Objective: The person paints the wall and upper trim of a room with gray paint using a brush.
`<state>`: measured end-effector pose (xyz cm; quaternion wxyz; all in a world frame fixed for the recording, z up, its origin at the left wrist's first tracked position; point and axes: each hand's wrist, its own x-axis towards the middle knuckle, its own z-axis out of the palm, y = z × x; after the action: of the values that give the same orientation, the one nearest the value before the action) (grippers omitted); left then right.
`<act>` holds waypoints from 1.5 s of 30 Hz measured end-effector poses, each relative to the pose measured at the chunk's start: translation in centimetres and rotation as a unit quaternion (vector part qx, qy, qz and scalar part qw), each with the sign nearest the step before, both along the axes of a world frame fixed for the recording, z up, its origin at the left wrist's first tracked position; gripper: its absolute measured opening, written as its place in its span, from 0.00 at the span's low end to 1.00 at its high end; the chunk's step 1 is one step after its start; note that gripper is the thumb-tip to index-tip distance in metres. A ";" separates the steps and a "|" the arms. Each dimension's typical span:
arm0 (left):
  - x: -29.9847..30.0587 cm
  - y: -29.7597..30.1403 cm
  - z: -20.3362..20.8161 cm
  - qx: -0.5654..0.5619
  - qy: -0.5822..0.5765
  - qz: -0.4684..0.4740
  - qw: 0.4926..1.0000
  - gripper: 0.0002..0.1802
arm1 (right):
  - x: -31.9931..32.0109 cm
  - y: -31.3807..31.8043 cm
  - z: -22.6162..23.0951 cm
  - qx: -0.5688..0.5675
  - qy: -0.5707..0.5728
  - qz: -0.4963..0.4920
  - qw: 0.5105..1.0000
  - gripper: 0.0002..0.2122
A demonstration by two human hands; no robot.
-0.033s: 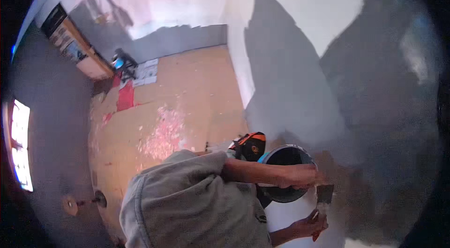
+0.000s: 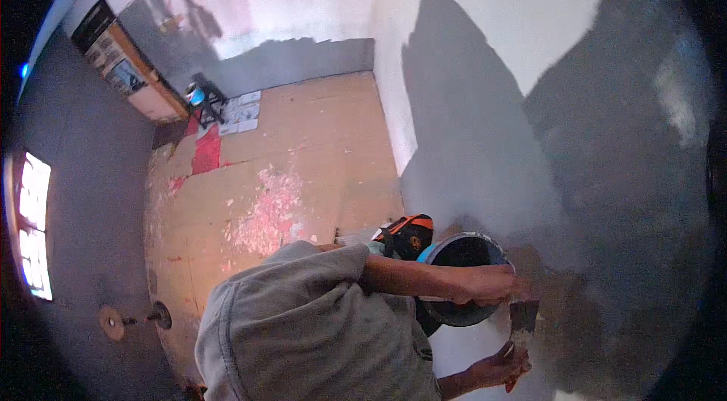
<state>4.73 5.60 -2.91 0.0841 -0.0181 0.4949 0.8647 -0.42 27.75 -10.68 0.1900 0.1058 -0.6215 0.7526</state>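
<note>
My left forearm reaches across the mouth of a dark paint bucket [image 2: 468,250]. Beyond its rim, my left hand [image 2: 488,284] is closed, its fingers bunched close to the bristles of a paintbrush; what they grip, if anything, is hidden. Lower down, my right hand [image 2: 500,368] is wrapped round the handle of that paintbrush [image 2: 524,316]. Its dark, wide bristles point up toward my left fingers, beside the bucket and in front of the wall. The grey wall paint [image 2: 628,196] looks darker and brownish near the brush.
A black and orange bag [image 2: 411,237] lies against the bucket. Pinkish flakes [image 2: 269,212] litter the brown floor [image 2: 326,143]. In the far corner stand a dark stool [image 2: 210,103] and a leaning board [image 2: 129,71]. A round disc on a rod [image 2: 113,323] is at the left.
The whole view has shifted very slightly. Both hands, the paintbrush and the bucket stay in nearly the same places relative to each other.
</note>
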 end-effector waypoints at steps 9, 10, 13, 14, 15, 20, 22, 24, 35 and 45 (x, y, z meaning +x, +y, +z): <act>2.7 -3.7 2.5 -0.077 -0.075 0.074 0.991 0.21 | 2.1 -1.0 1.9 0.073 -0.193 0.173 0.963 0.10; 2.9 -3.6 1.2 -0.049 -0.067 0.097 0.992 0.22 | 2.3 -1.8 2.1 0.080 -0.211 0.194 0.955 0.10; 2.6 -5.0 0.6 -0.088 -0.004 0.085 0.993 0.21 | 2.8 -5.0 4.4 0.100 -0.261 0.220 0.935 0.09; 2.6 -5.6 0.5 -0.150 0.041 0.063 0.986 0.20 | 2.8 -6.7 5.5 0.108 -0.278 0.229 0.927 0.09; 2.1 -5.7 -0.5 -0.152 0.043 0.065 0.985 0.20 | 2.6 -7.0 5.5 0.108 -0.275 0.231 0.927 0.09; 2.1 -6.5 0.2 -0.258 0.122 0.050 0.957 0.16 | 1.1 -6.7 5.0 0.487 0.028 0.235 0.841 0.07; 1.4 -6.0 -1.3 -0.211 0.070 0.067 0.973 0.16 | 1.5 -7.0 6.8 0.524 -0.031 0.242 0.816 0.07; 1.0 -5.8 -2.4 -0.160 0.018 0.083 0.983 0.16 | 1.7 -7.5 7.8 0.562 -0.089 0.246 0.785 0.08; 1.3 -5.3 -0.6 -0.096 -0.022 0.046 0.994 0.19 | 1.8 -8.1 7.4 0.545 -0.013 0.338 0.767 0.09; 3.0 -4.8 -1.8 -0.137 -0.004 0.143 0.980 0.18 | 3.4 -12.1 10.5 0.471 0.045 0.369 0.800 0.07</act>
<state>7.76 0.83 -4.69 -0.0414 -0.1035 0.6009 0.7915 2.99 15.63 -0.20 -0.1480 0.4370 -0.8041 0.3750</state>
